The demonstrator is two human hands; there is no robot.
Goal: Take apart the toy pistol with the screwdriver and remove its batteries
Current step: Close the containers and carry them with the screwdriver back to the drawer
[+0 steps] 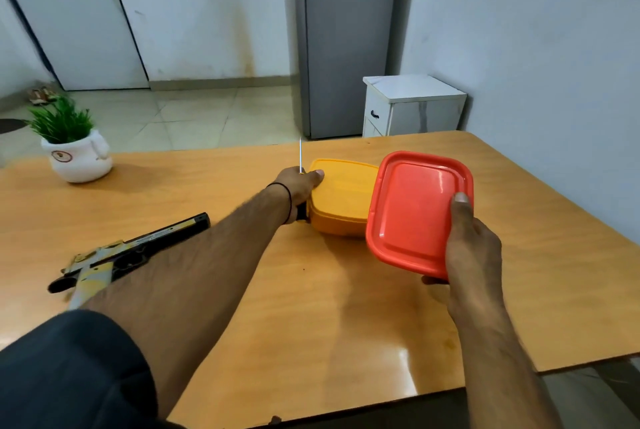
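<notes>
Ideally the left hand [300,183], clamped on the screwdriver [300,154] at the yellow box's [343,201] left edge, should lift clear while the right hand [471,248] pinches the red lid [414,206] aside.

Dark short sleeve [69,369] covers the person's left upper arm; thin black band [289,201] circles the left wrist; right forearm [495,352] bare.

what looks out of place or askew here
Only the red lid: the right hand holds it tilted, overlapping the yellow box rather than seated on it. The left hand grips the screwdriver upright by the box; the toy pistol lies flat. Nothing spilled or visibly damaged.
</notes>
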